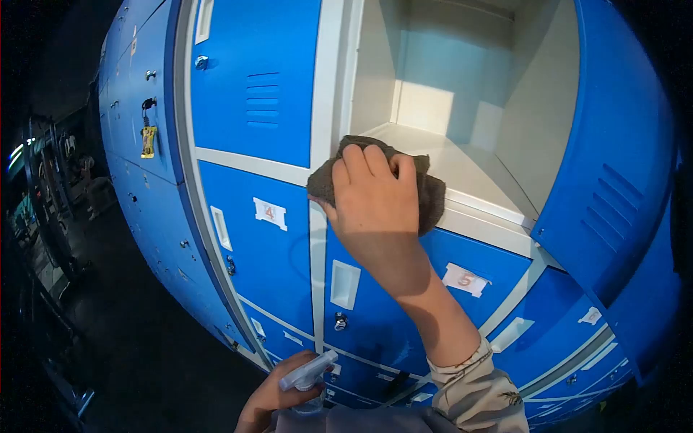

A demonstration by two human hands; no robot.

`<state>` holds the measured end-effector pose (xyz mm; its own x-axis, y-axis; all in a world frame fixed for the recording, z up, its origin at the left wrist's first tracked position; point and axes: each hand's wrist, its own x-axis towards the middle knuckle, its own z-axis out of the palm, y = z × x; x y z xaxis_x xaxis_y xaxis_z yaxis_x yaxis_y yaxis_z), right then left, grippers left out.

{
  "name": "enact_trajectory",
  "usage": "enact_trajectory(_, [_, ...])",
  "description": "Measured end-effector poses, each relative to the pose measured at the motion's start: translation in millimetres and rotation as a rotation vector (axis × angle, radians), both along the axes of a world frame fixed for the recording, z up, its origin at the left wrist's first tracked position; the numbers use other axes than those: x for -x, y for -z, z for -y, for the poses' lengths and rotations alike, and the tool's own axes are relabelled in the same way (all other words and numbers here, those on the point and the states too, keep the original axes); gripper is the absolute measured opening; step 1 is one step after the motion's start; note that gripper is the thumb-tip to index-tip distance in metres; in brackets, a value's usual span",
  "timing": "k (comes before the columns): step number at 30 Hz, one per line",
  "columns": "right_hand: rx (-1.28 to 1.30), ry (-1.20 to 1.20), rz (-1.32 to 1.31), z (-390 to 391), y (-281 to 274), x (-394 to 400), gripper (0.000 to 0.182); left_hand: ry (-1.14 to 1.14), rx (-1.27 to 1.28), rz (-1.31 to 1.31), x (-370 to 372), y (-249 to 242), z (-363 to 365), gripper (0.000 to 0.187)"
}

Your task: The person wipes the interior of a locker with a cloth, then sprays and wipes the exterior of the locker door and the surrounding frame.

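Observation:
My right hand [379, 191] grips a dark grey-brown cloth [433, 198] and presses it on the pale frame at the lower left corner of an open locker compartment [462, 162]. Low in the view, my left hand [278, 393] is wrapped round a clear spray bottle with a white trigger head [309, 370]. The bottle's lower part is mostly hidden. Just under the cloth is a shut blue locker door [382, 303] with a label reading 5. Left of it, another shut blue door [271, 238] carries a label reading 4.
The open blue locker door [613, 159] swings out at the right. More lockers [144, 195] run along the left, one with a yellow key tag [148, 141] hanging from its lock. Dark floor [144, 325] and dim equipment lie at the far left.

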<state>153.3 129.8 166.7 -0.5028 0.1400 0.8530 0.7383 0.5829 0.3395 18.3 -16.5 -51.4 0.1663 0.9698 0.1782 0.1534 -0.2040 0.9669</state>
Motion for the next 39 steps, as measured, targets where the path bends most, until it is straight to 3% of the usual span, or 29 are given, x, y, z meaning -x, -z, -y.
enact_trajectory(4, [0.026, -0.022, -0.006, 5, -3, -18, 0.037, 0.012, -0.032, -0.028, -6, -9, -2, 0.039])
enact_trajectory(13, [-0.043, 0.283, -0.133, 35, 1, -101, 0.037, 0.055, -0.034, -0.048, -4, -9, -13, 0.043])
enact_trajectory(20, [-0.111, -0.007, -0.253, 52, 49, -138, 0.042, 0.006, -0.161, 0.049, -1, -36, -26, 0.044])
enact_trajectory(25, [-0.107, -0.053, -0.427, 68, 141, -160, 0.055, 0.015, -0.219, 0.166, -12, -111, -31, 0.045])
enact_trajectory(26, [-0.121, -0.048, -0.454, 71, 153, -167, 0.055, 0.085, -0.372, 0.077, -12, -123, -38, 0.051])
enact_trajectory(32, [-0.220, -0.031, -0.525, 74, 163, -199, 0.056, 0.500, -0.571, 0.241, -61, -214, -62, 0.053])
enact_trajectory(35, [-0.187, 0.025, -0.528, 73, 169, -208, 0.053, 0.498, -0.722, 0.155, -89, -247, -70, 0.052])
enact_trajectory(36, [-0.190, 0.035, -0.524, 69, 174, -211, 0.052, 0.480, -0.650, 0.280, -102, -249, -69, 0.054])
enact_trajectory(39, [-0.219, -0.022, -0.504, 68, 190, -226, 0.044, 0.526, -0.688, 0.332, -124, -259, -77, 0.057])
